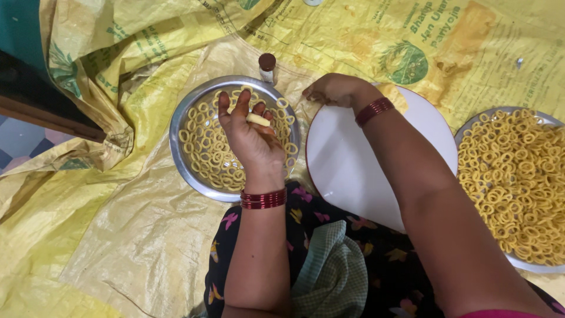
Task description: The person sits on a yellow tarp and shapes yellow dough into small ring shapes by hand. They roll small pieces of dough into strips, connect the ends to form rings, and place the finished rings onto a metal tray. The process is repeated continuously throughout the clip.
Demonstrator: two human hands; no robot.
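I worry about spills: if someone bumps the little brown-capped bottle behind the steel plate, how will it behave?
The bottle looks narrow and upright, so it probably tips easily. Being round, it would likely roll on the wrinkled yellow sheet. Its cap seems on, so spilling seems unlikely.

Home setting, floor-level food preparation. Work surface: the floor, covered with opened-out yellow woven sacks (135,235) bearing green print. Patterned floor tiles (23,141) show at the left edge beside dark wooden furniture (35,100). Vessels present: 2 steel plates, one (179,147) at centre and one (471,126) at right, both filled with small yellow dough rings, 1 bare white round board (347,165), 1 small capped bottle (267,68). Seated person's floral-print clothing (329,218) and checked cloth (335,277) on lap.
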